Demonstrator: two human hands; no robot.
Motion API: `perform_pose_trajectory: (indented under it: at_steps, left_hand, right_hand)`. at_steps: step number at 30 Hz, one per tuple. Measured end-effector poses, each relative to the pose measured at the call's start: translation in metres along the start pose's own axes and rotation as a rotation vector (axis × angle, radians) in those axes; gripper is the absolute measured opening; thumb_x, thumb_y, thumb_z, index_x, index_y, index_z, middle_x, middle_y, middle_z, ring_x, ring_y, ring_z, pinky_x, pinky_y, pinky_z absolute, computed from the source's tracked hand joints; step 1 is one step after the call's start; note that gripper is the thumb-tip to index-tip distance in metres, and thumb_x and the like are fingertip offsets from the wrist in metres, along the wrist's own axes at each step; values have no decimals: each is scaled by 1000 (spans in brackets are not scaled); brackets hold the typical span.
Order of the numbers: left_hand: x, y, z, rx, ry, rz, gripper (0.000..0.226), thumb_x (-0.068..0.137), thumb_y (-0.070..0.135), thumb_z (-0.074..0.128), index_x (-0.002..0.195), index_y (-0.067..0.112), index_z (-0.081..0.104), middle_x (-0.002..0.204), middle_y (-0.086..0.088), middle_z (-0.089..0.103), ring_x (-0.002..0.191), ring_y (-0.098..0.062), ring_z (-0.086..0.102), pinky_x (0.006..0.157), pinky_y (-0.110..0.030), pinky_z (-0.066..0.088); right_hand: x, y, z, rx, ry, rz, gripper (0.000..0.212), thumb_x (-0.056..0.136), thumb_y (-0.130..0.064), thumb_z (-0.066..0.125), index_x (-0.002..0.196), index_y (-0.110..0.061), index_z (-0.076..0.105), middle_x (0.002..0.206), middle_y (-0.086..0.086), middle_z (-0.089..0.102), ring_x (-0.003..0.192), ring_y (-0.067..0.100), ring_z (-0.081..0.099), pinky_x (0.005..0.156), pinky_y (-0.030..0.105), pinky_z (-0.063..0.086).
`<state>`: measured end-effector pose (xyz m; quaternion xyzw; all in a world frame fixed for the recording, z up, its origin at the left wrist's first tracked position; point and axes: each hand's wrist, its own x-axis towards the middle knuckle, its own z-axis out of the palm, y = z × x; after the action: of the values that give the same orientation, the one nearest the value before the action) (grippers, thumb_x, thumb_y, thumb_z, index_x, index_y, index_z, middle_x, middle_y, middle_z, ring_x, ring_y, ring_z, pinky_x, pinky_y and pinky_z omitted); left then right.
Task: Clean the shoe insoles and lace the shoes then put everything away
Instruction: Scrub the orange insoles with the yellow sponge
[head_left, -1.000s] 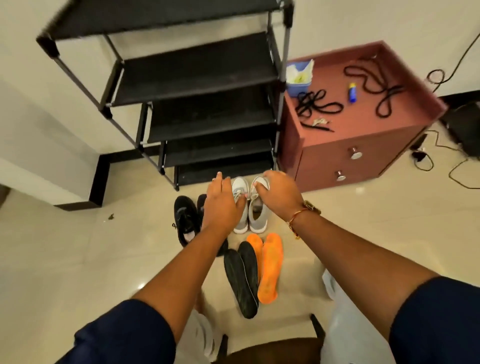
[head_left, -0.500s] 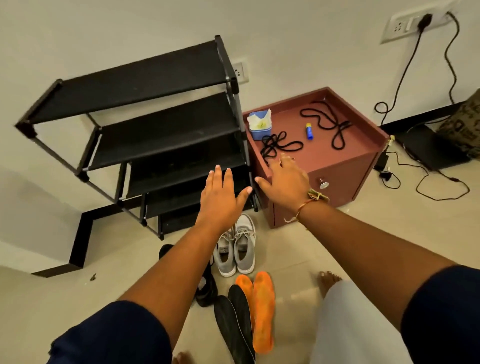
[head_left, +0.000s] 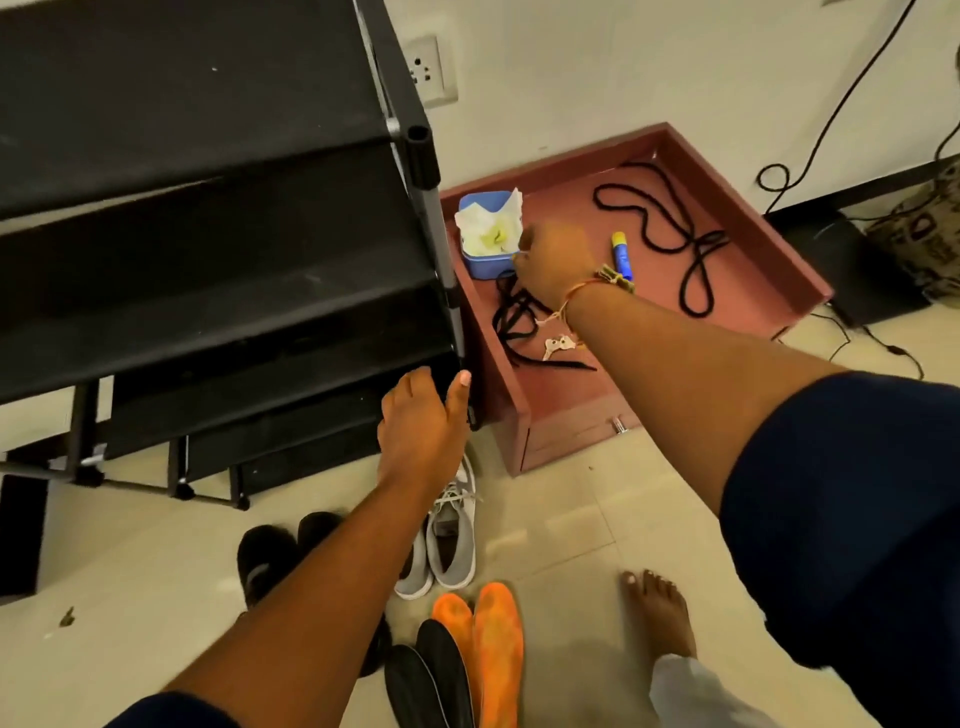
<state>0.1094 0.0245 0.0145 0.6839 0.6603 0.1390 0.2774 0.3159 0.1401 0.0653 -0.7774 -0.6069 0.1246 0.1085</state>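
Head view: orange insoles (head_left: 485, 649) blotchy; hands' grip unclear, left (head_left: 423, 431), right (head_left: 556, 260).

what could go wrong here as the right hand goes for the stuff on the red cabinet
1. The right hand is at the edge of the blue tub of wipes, which sits near the cabinet's corner; a careless pull might tip it or drag it off.
2. The tangled black lace and the keys lie under the wrist, so the bracelet might snag them.
3. The orange insoles and black insoles lie by the bare foot and might get stepped on.
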Motion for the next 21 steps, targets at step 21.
perform_pose_trajectory:
  at_steps: [21]
  left_hand:
    - [7, -52, 25, -161, -72, -130, 86, 86, 71, 17, 146, 14, 42, 146, -7, 46, 140, -21, 36, 113, -39, 33]
  right_hand:
    - [111, 9, 74, 104, 120, 147, 36, 87, -42, 59, 113, -21, 73, 125, 12, 57, 119, 33, 48, 92, 33, 39]
